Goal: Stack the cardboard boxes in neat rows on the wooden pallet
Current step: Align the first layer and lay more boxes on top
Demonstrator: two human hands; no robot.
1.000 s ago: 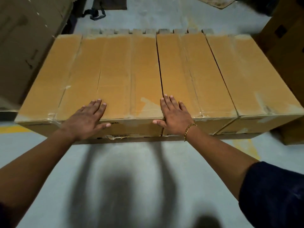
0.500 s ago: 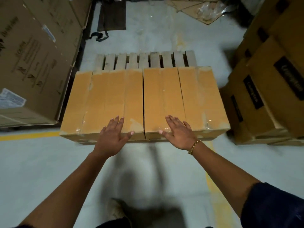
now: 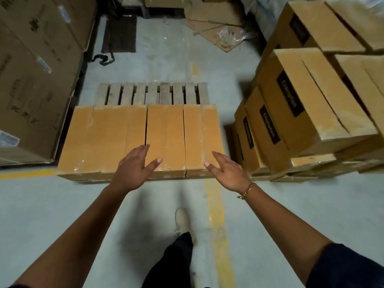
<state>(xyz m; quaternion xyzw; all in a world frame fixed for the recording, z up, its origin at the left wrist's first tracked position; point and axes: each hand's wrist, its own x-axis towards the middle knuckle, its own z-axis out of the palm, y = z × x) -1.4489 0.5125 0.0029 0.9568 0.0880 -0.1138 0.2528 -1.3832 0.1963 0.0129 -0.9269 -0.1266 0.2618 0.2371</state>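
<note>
A row of long cardboard boxes (image 3: 108, 138) lies side by side on the near half of the wooden pallet (image 3: 152, 93), whose bare slats show behind them. My left hand (image 3: 133, 170) hovers with straight fingers over the near end of the middle boxes. My right hand (image 3: 225, 170), with a gold bracelet at the wrist, is open and raised over the near right corner of the row. Neither hand holds anything.
A stack of labelled cardboard boxes (image 3: 301, 113) stands to the right. Large cartons (image 3: 35, 80) stand to the left. Flattened cardboard and plastic wrap (image 3: 224, 32) lie on the far floor beside a dark mat (image 3: 120, 34). Yellow floor lines (image 3: 216, 215) run under me; my leg and shoe (image 3: 180, 221) show below.
Both hands have lifted off the box tops and drawn back. I have straightened up and stepped away, so the boxes look smaller and more of the pallet and the right stack shows.
</note>
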